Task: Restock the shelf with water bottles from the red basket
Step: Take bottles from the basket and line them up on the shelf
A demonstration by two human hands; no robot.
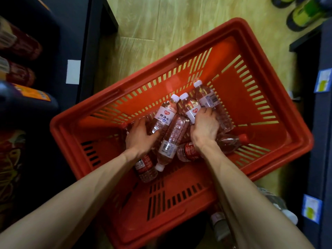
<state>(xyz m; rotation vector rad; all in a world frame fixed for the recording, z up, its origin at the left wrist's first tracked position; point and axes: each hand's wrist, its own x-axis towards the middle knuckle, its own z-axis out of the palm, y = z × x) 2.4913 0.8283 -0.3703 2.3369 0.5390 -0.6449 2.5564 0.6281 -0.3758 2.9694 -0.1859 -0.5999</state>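
Observation:
A red basket (179,212) stands on the wooden floor with several clear water bottles lying in it. My left hand (138,136) reaches in and curls round a white-labelled, white-capped bottle (164,115). My right hand (204,127) lies over two white-capped bottles, its fingers curled round the one with a white label (192,109) and touching the barcode bottle (210,100). Another bottle (172,139) lies between my hands, cap toward me. Two red-labelled bottles lie nearer: one (145,168) under my left wrist, one with a red cap (228,142) under my right wrist.
A dark shelf unit (45,72) with red-labelled bottles and an orange pack stands at the left. Another dark shelf (321,123) with blue price tags runs along the right. Green bottles (303,13) lie at the top right. More water bottles (276,203) lie under my right forearm.

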